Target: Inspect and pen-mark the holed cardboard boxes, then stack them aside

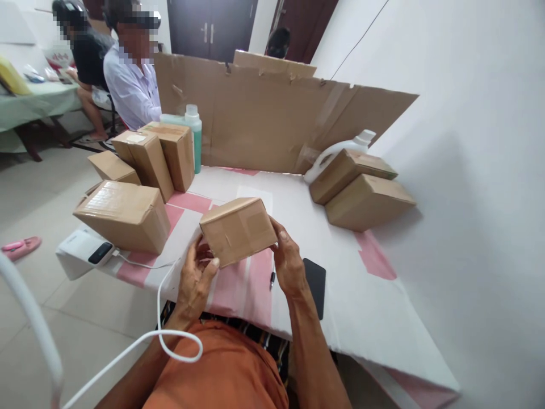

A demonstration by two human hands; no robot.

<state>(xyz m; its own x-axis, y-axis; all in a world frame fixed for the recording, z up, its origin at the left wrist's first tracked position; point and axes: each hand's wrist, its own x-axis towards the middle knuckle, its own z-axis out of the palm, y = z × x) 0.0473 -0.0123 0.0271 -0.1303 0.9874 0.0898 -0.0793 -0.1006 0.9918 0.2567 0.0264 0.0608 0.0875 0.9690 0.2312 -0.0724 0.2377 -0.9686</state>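
The left hand (197, 278) and right hand (288, 258) hold 1 small carton (239, 232) above the table (340, 272), fingers pinching its left and right ends.

An indoor workroom, it seems: people at cloth-covered tables (361, 295), cardboard boxes (238, 230), double doors (210, 28).

Parts were out of sight.
The held box (240, 233) hid some fingertips of the left hand (198, 278) and right hand (289, 258); two cartons (368, 201) partly covered the jug (361, 141); the cable (128, 342) ran off the bottom edge.
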